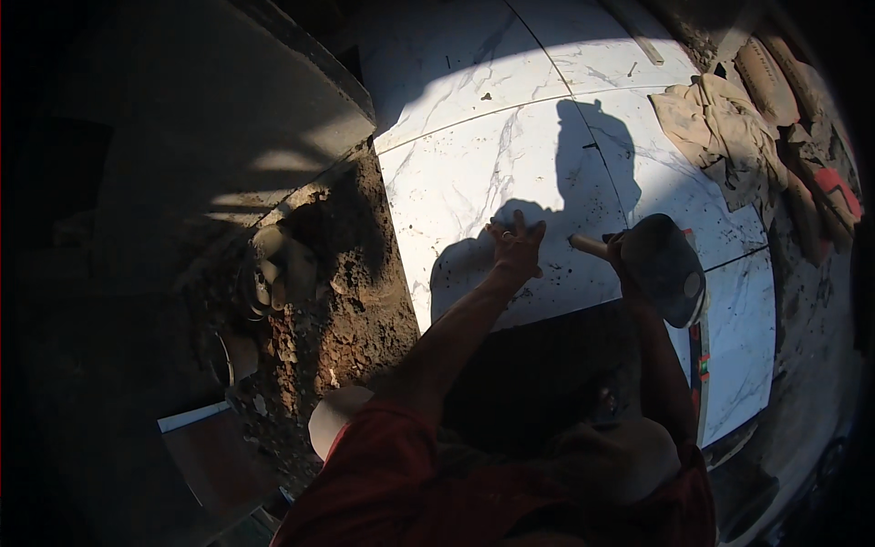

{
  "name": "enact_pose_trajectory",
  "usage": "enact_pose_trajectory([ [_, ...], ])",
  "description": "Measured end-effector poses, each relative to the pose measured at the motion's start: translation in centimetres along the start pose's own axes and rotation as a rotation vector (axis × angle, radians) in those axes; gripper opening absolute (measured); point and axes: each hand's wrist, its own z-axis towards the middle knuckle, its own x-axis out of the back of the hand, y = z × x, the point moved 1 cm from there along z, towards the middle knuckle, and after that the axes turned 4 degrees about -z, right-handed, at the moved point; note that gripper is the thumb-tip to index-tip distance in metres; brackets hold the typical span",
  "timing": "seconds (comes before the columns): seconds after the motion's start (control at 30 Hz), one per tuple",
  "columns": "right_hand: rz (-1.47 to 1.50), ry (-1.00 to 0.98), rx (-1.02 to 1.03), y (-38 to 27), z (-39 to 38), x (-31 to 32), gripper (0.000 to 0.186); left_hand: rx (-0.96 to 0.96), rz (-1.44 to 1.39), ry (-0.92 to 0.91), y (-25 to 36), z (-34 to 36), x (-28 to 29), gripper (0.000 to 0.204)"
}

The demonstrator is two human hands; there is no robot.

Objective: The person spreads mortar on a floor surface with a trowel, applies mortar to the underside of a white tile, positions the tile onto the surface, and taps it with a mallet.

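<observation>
My left hand [518,251] lies on a white marble-patterned tile [474,196], fingers spread, with a ring on one finger. Nothing is held in it. My right hand [621,259] is closed around the handle of a rubber mallet [663,269]. Its dark, bulky head is raised towards me, and the light wooden handle end [586,243] points left, near my left hand. The mallet head hides part of my right hand and the tiles beneath. A spirit level [703,360] with red edges lies beside my right forearm.
Rough soil [351,283] borders the tiles on the left, with gloves [267,264] on it. A wall [273,118] rises at far left. A beige cloth [720,128] and several sacks [766,82] lie at far right. A straight strip [645,44] rests on the far tiles.
</observation>
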Motion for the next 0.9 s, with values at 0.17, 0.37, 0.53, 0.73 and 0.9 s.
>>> enact_pose_trajectory([
  [0.17,0.272,0.336,-0.002,5.4,-3.4,-7.5,0.026,-0.021,0.024,0.006,1.5,0.9,0.3,0.104],
  [0.37,0.061,0.232,0.241,1.2,1.4,2.2,0.035,-0.019,0.012,-0.002,0.4,0.2,0.0,0.104],
  [0.53,0.425,0.345,0.134,4.3,-2.5,-5.1,0.051,-0.031,0.027,-0.009,0.9,0.6,0.1,0.106],
  [0.73,0.771,0.089,-0.068,6.7,0.2,-6.4,0.056,-0.023,0.050,-0.002,-0.3,0.7,-0.3,0.108],
  [0.9,1.114,0.269,-0.031,10.9,2.6,-10.7,0.040,-0.063,0.036,-0.009,1.9,1.0,0.4,0.107],
])
